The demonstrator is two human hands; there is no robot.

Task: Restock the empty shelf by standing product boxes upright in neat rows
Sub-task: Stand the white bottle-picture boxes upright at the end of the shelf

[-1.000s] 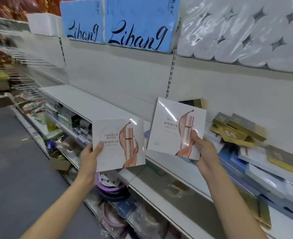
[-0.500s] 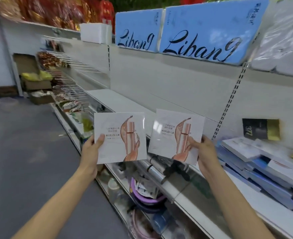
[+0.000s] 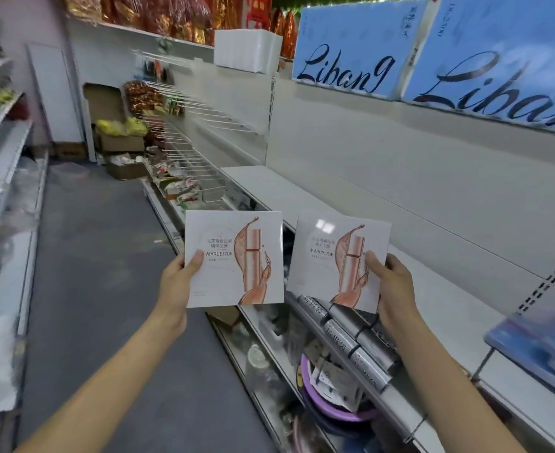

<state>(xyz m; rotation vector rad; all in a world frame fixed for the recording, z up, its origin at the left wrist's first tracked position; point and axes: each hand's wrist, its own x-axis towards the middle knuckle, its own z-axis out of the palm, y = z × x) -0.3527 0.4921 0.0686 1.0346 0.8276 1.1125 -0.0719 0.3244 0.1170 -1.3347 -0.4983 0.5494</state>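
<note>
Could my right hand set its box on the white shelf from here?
Probably yes: the right hand holds its box just in front of the white shelf, with nothing visible between.

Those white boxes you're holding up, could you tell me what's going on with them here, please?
A person is restocking a shop aisle. The left hand holds one white box by its lower left edge, and the right hand holds a matching white box by its lower right edge. Both boxes are upright in the air, side by side, in front of the bare white shelf. Neither has been set down yet.
</note>
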